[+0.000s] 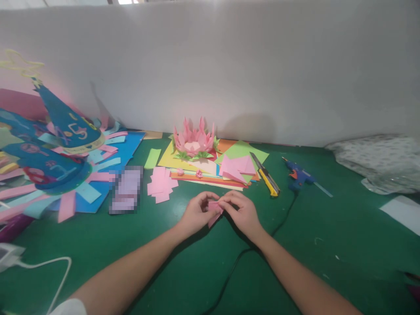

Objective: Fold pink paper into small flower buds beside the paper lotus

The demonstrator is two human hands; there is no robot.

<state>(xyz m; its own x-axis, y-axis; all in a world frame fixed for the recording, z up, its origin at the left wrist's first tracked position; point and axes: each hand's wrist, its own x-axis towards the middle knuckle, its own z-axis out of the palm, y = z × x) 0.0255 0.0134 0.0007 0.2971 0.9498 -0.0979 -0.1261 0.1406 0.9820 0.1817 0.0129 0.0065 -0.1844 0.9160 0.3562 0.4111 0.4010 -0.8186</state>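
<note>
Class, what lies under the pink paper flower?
Under the pink paper flower, green leaves poke out over a yellow sheet; whatever its base covers cannot be seen.

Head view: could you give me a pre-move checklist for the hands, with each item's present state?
1. Pink paper piece held by left hand and right hand: ok.
2. Yellow-and-black utility knife clear of both hands: ok.
3. Blue glue gun hot: cannot tell.
4. Black cord clear of the right forearm: not ok, it passes beneath.
5. Spare pink paper rectangles lying on the table: ok.
</note>
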